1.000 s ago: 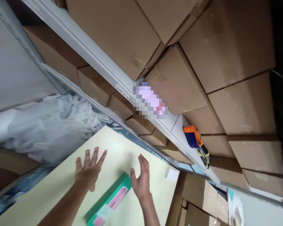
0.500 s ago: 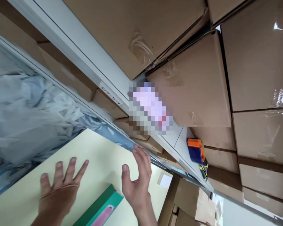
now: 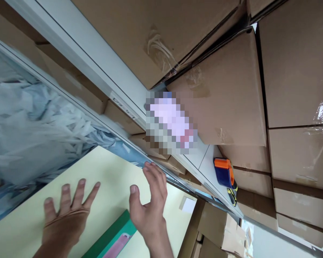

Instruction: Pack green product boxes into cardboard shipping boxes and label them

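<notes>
My left hand (image 3: 66, 218) has its fingers spread over the pale yellow tabletop (image 3: 104, 175), with nothing in its grasp. To the right, my right hand (image 3: 150, 206) is raised, thumb apart from the fingers, and holds nothing either. Between the two lies a long green box (image 3: 109, 234) with a pink picture on its side, cut off by the bottom edge of the view. My right hand is nearest to the end of this box and partly overlaps it in the picture; I cannot tell whether they touch.
Cardboard boxes (image 3: 218, 96) are stacked on a white shelf (image 3: 88, 46) beyond the table. An orange and blue tape dispenser (image 3: 224, 172) stands on the shelf, near a blurred-out item (image 3: 172, 122). White crumpled material (image 3: 40, 125) fills the left. A small white block (image 3: 188, 205) sits near the table edge.
My right hand has shifted a little to the left, toward the green box and my left hand. My left hand stays spread, almost in place. The view has moved slightly.
</notes>
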Demonstrator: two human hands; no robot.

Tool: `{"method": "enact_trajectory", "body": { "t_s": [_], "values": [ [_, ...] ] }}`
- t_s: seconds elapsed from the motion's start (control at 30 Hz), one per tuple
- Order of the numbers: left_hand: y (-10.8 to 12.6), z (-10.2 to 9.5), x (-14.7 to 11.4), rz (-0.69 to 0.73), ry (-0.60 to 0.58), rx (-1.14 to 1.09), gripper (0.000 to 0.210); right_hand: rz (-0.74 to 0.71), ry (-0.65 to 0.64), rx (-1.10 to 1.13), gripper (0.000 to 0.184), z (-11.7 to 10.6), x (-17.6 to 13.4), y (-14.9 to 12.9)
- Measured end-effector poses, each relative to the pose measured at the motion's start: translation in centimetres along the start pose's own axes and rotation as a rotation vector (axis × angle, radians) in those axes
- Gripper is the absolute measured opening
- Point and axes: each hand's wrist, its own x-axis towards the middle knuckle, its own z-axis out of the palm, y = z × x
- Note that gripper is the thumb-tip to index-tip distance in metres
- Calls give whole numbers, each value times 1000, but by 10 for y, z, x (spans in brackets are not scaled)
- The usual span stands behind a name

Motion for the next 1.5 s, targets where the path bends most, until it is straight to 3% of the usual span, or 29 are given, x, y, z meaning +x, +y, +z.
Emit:
{"method": "enact_trajectory", "body": {
  "t_s": [0.13, 0.23, 0.33, 0.47, 0.63, 0.73, 0.87, 0.93, 1.03, 1.17, 1.33, 1.5],
  "values": [
    [-5, -8, 4, 101, -64, 274, 137, 29, -11, 39, 77, 1, -2, -3],
    [2, -12, 6, 80, -112, 404, 139, 19, -6, 39, 77, 1, -12, -5],
    [14, -13, 6, 31, -81, 519, 147, 14, 17, 25, 70, -3, -30, -5],
    [24, -14, 7, 18, -46, 520, 154, 84, 38, -8, 59, -14, -73, 6],
    [28, -25, 5, 74, -27, 412, 161, 328, -2, -68, 51, -16, -146, 46],
    [38, -30, -12, 143, -11, 336, 141, 532, -43, -86, 51, -4, -176, 73],
    [57, -27, -62, 104, -133, 145, 84, 812, -184, -26, 52, 3, -183, 84],
    [66, -22, -95, 85, -183, 70, 82, 892, -289, -3, 50, 1, -182, 83],
    [76, -10, -140, 90, -307, 98, 89, 912, -331, 47, 40, 3, -187, 87],
    [80, 13, -169, 108, -305, 97, 84, 930, -315, 72, 23, 13, -204, 100],
    [81, 20, -164, 46, -218, 5, 79, 895, -252, 93, 13, 14, -215, 95],
    [79, -9, -148, 73, -173, -265, 88, 778, -148, 184, 25, -17, -195, 89]
  ]
}}
